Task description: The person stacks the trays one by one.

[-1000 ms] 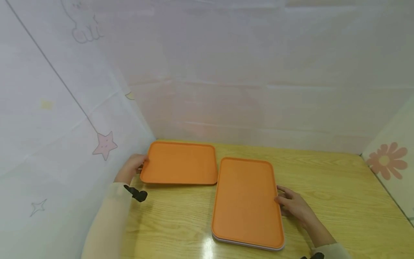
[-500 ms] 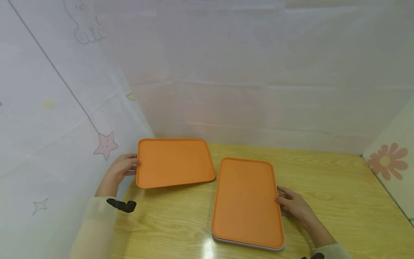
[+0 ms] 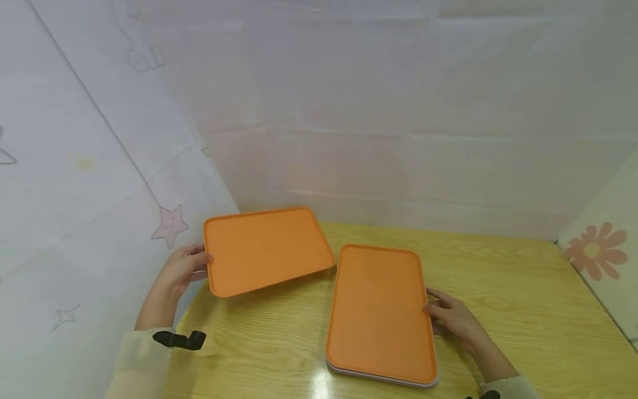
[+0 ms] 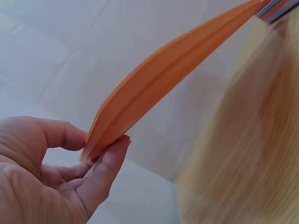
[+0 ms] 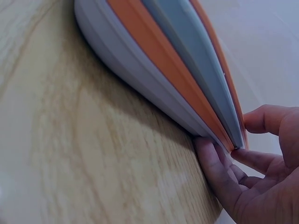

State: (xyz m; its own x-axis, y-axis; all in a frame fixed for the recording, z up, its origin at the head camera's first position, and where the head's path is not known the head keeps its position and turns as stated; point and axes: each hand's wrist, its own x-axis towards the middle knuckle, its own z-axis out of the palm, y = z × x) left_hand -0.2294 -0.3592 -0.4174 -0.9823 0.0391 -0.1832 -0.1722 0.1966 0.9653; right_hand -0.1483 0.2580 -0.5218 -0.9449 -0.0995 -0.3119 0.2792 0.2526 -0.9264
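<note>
In the head view, my left hand (image 3: 180, 270) pinches the left short edge of an orange rectangular tray (image 3: 269, 252). That tray is raised at the left and tilted, its right end close to the far left corner of a tray stack (image 3: 381, 316). From the left wrist, the held tray (image 4: 149, 81) appears nearly edge-on between thumb and fingers. My right hand (image 3: 451, 317) grips the stack's right long edge. Orange, blue-grey, orange and pale purple layers show in the stack (image 5: 173, 70) from the right wrist, with thumb and fingers on opposite faces.
The trays are on a light wood table (image 3: 498, 277). A pale cloth wall (image 3: 379, 138) stands behind it. At the left, another sheet with a pink star (image 3: 170, 224) comes close to my left arm; a flower-printed sheet (image 3: 598, 249) borders the right side.
My left hand has moved left and toward me with the tray, lifting its left end and turning it slightly counterclockwise. My right hand and the stack have stayed in place.
</note>
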